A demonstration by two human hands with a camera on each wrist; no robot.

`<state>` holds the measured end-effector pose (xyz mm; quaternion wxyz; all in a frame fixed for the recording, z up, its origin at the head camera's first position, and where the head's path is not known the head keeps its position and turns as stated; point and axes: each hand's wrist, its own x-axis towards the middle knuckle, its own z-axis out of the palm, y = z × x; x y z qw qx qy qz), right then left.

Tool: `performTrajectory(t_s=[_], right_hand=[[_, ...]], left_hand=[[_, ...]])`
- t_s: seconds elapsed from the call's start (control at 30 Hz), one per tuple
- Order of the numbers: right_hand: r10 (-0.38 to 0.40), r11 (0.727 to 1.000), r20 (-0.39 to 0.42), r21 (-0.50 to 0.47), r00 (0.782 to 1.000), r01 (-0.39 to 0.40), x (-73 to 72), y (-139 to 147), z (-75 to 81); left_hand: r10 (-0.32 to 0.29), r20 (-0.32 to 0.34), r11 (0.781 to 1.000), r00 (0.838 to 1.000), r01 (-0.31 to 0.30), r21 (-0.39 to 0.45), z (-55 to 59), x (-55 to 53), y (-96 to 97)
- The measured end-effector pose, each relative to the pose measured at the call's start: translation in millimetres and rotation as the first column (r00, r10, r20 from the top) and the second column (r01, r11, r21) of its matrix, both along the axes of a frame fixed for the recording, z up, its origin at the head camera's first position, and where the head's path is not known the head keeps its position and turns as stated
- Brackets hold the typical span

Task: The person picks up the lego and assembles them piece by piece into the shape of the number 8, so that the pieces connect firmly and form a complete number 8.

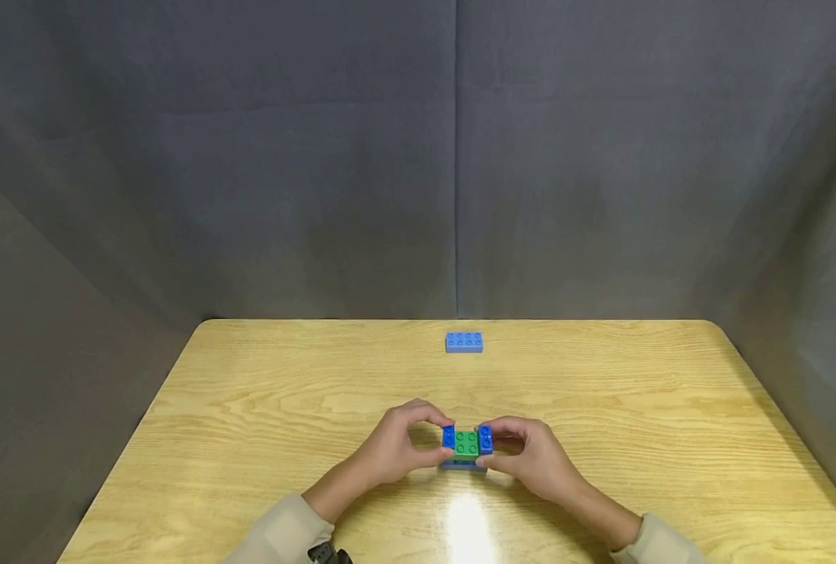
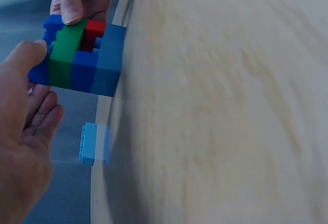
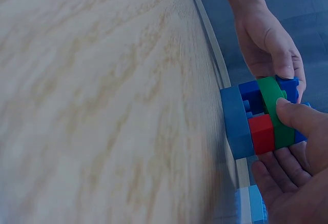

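Note:
A stack of studded toy bricks stands near the front middle of the table, between both hands. At its bottom is a light blue brick (image 2: 109,62); a red brick (image 3: 262,136) and a blue brick (image 2: 83,73) form the layer above, a gap between them. Over these lies a green brick (image 1: 466,444), topped by small dark blue bricks at its left end (image 1: 449,436) and right end (image 1: 485,440). My left hand (image 1: 392,446) pinches the stack's left end at the dark blue brick. From the right, my right hand (image 1: 541,462) grips the other end, thumb against the green brick.
A loose light blue brick (image 1: 464,343) lies near the far edge of the wooden table (image 1: 284,392). Grey curtains (image 1: 319,172) rise behind the table and at both sides.

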<state>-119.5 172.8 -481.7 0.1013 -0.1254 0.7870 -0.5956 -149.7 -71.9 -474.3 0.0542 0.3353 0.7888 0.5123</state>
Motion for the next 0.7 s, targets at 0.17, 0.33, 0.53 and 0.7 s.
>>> performTrajectory(t_s=[0.17, 0.33, 0.53, 0.7], right_hand=[[-0.006, 1.000, 0.014, 0.016, 1.000, 0.006, 0.0, -0.5, 0.3], [-0.004, 1.000, 0.014, 0.014, 1.000, 0.004, 0.1, -0.3, 1.0], [-0.010, 1.000, 0.005, 0.024, 1.000, 0.010, 0.3, -0.1, 0.7], [-0.006, 0.999, -0.009, 0.042, 1.000, 0.007, 0.0, -0.8, -0.7]], left_hand=[[0.003, 0.025, 1.000, 1.000, -0.003, 0.006, -3.2, -0.7, 0.0], [0.020, 0.066, 1.000, 0.998, -0.020, -0.004, -3.8, 1.4, 0.5], [0.031, 0.033, 0.998, 0.999, -0.029, -0.058, -2.1, 3.6, 1.6], [0.041, 0.030, 0.995, 0.999, -0.038, -0.093, 0.7, 4.5, 0.8]])
